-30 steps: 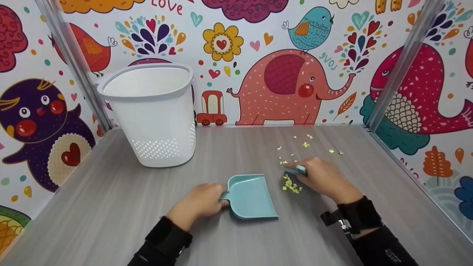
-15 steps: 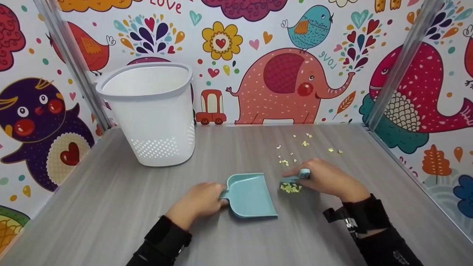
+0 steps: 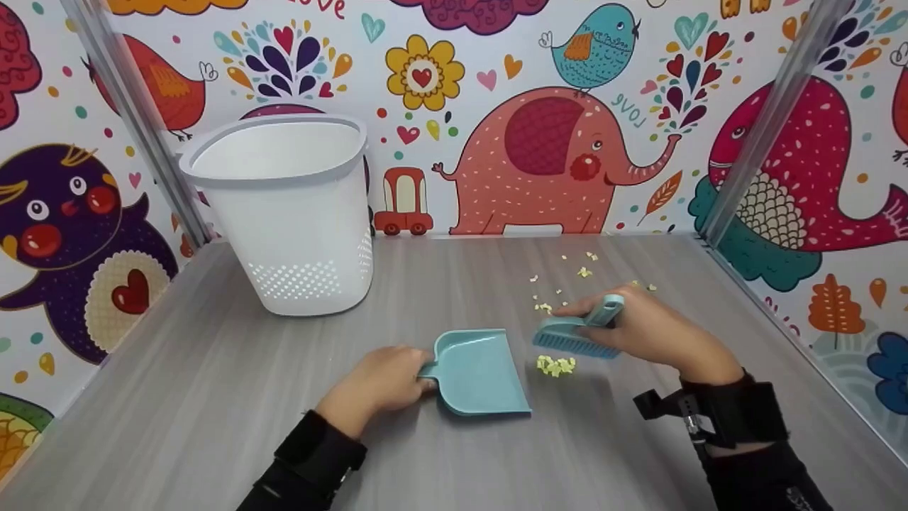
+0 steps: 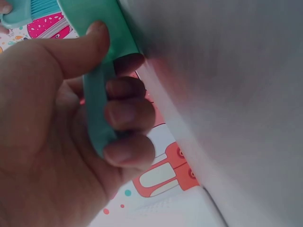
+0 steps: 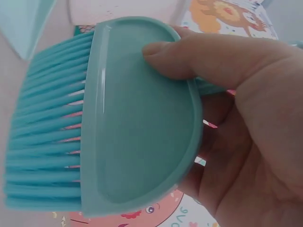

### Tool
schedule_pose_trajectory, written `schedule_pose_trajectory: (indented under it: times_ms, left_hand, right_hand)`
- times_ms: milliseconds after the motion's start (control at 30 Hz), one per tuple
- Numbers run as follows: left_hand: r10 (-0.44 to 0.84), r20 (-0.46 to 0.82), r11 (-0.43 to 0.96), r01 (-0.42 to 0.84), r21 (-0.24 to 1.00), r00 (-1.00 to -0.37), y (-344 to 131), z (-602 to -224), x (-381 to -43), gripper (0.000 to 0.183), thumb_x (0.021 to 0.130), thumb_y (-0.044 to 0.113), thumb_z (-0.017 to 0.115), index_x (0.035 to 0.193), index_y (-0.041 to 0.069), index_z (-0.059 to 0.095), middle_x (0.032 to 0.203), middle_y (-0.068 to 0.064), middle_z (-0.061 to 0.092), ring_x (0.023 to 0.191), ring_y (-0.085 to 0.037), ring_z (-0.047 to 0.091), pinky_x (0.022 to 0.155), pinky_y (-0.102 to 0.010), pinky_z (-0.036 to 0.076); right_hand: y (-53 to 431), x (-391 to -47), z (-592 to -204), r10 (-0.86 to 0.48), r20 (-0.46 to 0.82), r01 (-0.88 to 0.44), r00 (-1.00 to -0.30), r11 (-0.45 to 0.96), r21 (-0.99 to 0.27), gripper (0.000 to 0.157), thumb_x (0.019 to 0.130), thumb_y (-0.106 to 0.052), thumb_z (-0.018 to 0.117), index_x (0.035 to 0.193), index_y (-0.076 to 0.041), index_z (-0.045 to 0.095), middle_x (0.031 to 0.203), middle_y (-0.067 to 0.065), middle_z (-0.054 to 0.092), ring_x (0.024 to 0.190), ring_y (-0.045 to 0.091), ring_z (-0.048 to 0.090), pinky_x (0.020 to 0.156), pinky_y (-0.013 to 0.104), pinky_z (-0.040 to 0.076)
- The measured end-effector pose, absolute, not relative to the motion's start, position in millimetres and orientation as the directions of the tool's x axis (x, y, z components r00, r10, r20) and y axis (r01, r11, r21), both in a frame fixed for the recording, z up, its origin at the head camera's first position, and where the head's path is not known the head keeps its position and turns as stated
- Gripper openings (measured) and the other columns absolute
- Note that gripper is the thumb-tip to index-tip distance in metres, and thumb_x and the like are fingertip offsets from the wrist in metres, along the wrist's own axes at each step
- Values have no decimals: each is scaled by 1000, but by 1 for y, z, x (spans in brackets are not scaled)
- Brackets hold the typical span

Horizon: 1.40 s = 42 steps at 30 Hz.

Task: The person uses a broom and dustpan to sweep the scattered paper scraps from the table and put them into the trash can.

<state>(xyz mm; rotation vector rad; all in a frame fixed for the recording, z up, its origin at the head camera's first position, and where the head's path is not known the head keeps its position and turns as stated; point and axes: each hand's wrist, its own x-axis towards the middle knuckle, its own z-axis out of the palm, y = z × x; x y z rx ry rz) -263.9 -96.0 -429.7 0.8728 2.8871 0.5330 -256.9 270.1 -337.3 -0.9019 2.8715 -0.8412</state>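
Observation:
My left hand (image 3: 383, 380) grips the short handle of a light-blue dustpan (image 3: 479, 372), which lies on the table with its wide mouth facing right. In the left wrist view, the fingers curl round the handle (image 4: 99, 104) and the thumb presses on its top. My right hand (image 3: 649, 330) holds a matching hand brush (image 3: 574, 336) by its handle, bristles pointing down, just above a small pile of yellowish scraps (image 3: 556, 365). The right wrist view shows the thumb flat on the brush's back (image 5: 137, 113). The pile sits a little right of the dustpan's mouth, on the table.
A tall white basket (image 3: 298, 227) stands at the back left. More scraps (image 3: 584, 272) lie scattered toward the back, right of centre. The grey table (image 3: 177, 411) is bounded by colourfully printed walls (image 3: 425, 142) and metal corner posts (image 3: 773, 128).
The brush has lifted off the scraps and tilted, showing its bristles. My right hand has shifted slightly right. The scraps are gathered into a tighter pile. My left hand and the dustpan stay put.

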Motion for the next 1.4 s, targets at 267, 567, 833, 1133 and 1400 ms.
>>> schedule_pose_trajectory:
  times_ms: [267,567,833,1133,1400]
  left_hand:
    - [557,30,780,534,326,-830,-96,-428,-263,25,99,20,76,84,13,58,73,4,40,73,-17,44,69,-40,41]
    - [558,31,779,537,324,-829,-95,-427,-261,23,98,19,76,86,12,59,74,3,41,73,-17,44,69,-41,42]
    - [555,51,784,542,301,-831,-95,-428,-261,22,98,18,76,87,11,59,75,3,43,73,-17,44,68,-41,43]
    - [535,89,800,538,266,-840,-94,-428,-258,18,97,13,76,88,8,61,77,0,49,74,-18,47,71,-47,50]
    - [501,99,822,508,257,-860,-96,-429,-261,20,97,14,76,86,8,60,78,-3,57,75,-21,56,74,-50,54]
  right_hand:
    - [274,-260,-341,-634,86,-562,-768,604,-565,33,94,-10,82,126,-17,80,115,-2,80,105,21,77,90,48,62]
    - [275,-272,-362,-654,-1,-485,-757,563,-669,28,95,-11,81,123,-13,81,112,-5,80,108,17,75,100,50,58]
    - [276,-275,-367,-571,53,-472,-820,620,-627,25,97,-13,80,121,-9,81,105,-1,81,100,18,76,96,47,60]
    - [262,-275,-373,-507,105,-467,-856,668,-580,22,95,-9,82,117,-10,82,104,0,81,91,15,74,93,45,61]
    - [254,-279,-381,-480,154,-476,-863,673,-566,20,95,-9,82,115,-8,82,105,1,80,90,15,71,94,50,60]
